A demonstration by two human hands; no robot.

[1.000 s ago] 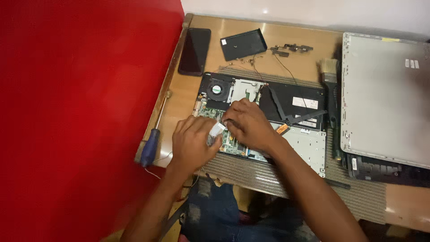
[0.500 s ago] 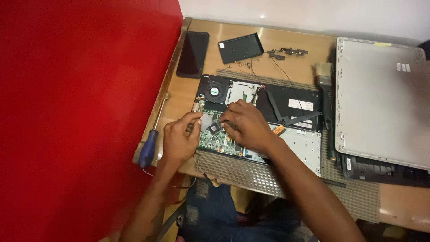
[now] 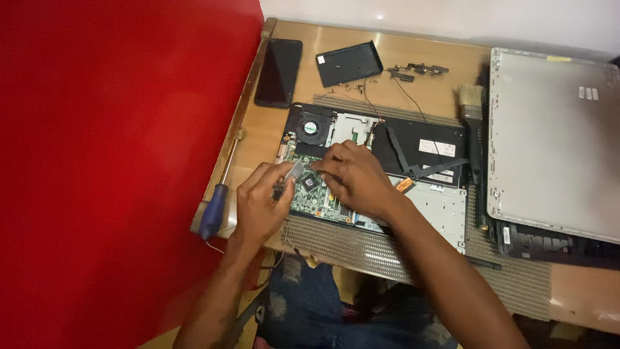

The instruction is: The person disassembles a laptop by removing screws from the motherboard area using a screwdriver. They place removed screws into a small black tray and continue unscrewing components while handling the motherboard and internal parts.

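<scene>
While the opened laptop base (image 3: 378, 165) is lying bottom-up on a woven mat (image 3: 361, 242) at the middle of the wooden bench (image 3: 445, 64), a person is working over its green circuit board (image 3: 316, 194) with both bare hands. The left hand (image 3: 261, 203), at 9 o'clock of the board, is now pinching a small grey metal piece (image 3: 295, 169) in narrowed fingers and holding it tilted just above the board's left end; half a second ago that hand was sitting lower and further out at the board's edge, and a second ago it was resting on something pale there, so the piece appears to be coming free of the board. The right hand (image 3: 352, 178) is pressing down on the board's middle much as it was earlier, fingers curled close together; whether they are gripping anything cannot be told. At 12 o'clock of the hands, the round black fan (image 3: 310, 126) is sitting in the base's corner. Further toward 11 o'clock a dark phone (image 3: 279, 71) is lying face-up, and a black plastic cover (image 3: 349, 63) is resting near 12. A blue-handled screwdriver (image 3: 216, 203) is lying along the bench's left edge at 9 o'clock, beside a red wall (image 3: 116, 161). At 3 o'clock a silver laptop lid (image 3: 555, 136) is lying flat, with a paintbrush (image 3: 473, 110) just beside it.
</scene>
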